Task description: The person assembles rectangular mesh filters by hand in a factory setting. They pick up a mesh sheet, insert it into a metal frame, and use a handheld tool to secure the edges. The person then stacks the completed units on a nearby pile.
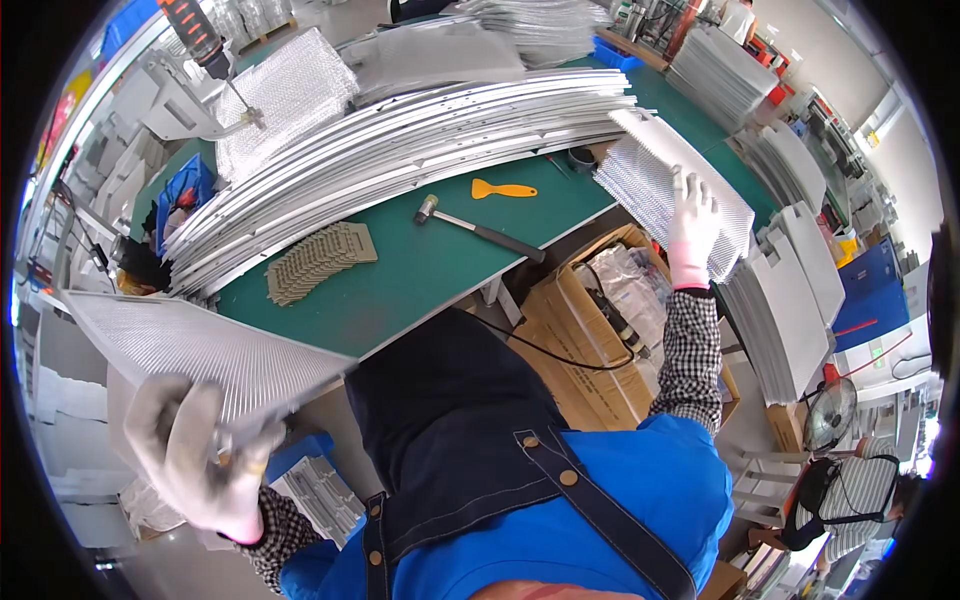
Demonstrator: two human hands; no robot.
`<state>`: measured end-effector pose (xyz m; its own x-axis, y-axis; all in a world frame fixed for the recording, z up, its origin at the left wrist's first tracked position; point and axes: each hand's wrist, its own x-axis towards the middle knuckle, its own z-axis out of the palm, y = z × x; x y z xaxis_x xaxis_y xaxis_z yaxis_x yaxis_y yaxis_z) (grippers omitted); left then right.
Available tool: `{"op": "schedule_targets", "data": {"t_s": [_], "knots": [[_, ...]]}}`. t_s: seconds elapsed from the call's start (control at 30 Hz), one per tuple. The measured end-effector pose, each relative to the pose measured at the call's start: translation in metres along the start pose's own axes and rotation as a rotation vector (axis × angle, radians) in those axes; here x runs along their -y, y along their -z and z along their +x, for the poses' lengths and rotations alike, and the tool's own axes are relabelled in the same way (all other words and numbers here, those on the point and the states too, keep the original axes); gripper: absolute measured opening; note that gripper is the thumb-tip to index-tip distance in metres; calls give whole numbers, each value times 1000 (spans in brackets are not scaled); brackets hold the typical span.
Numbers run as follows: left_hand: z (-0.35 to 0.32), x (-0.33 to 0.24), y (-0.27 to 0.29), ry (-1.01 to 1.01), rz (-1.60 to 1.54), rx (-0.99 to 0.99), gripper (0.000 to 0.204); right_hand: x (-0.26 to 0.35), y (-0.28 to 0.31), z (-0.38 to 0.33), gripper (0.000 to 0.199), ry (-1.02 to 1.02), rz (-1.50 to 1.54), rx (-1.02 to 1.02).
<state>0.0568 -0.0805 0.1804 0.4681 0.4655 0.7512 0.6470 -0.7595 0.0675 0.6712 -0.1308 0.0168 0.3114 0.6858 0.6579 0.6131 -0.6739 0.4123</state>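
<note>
My left hand (193,455), in a pale glove, is closed on the lower edge of a white panel with fine ribs (220,355). That panel is tilted up at the left, its far corner by the table's front edge. Out to the right, my right hand (693,225), gloved too, lies with fingers extended on a light sheet with a bubbly texture (628,185). A smooth white strip (668,145) runs along this sheet's far side. What lies beneath the right palm is hidden.
On the green table (400,285) lie a hammer (480,231), a yellow scraper (503,189), a row of tan slotted pieces (320,262) and a long stack of metal strips (420,135). An electric screwdriver (200,40) hangs far left. A cardboard box (570,345) stands below; a person (850,495) is at right.
</note>
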Motion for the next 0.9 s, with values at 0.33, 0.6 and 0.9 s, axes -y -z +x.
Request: {"op": "schedule_targets", "data": {"t_s": [0.33,0.6,0.9], "knots": [[26,-6,-132,235,30,140,52,125,20,45,73,237,562,199],[25,17,-155,8,330,-44,57,81,-40,-53,25,280,423,995],[32,19,-177,103,142,-89,48,24,-117,-261,51,-219,951,890]]}}
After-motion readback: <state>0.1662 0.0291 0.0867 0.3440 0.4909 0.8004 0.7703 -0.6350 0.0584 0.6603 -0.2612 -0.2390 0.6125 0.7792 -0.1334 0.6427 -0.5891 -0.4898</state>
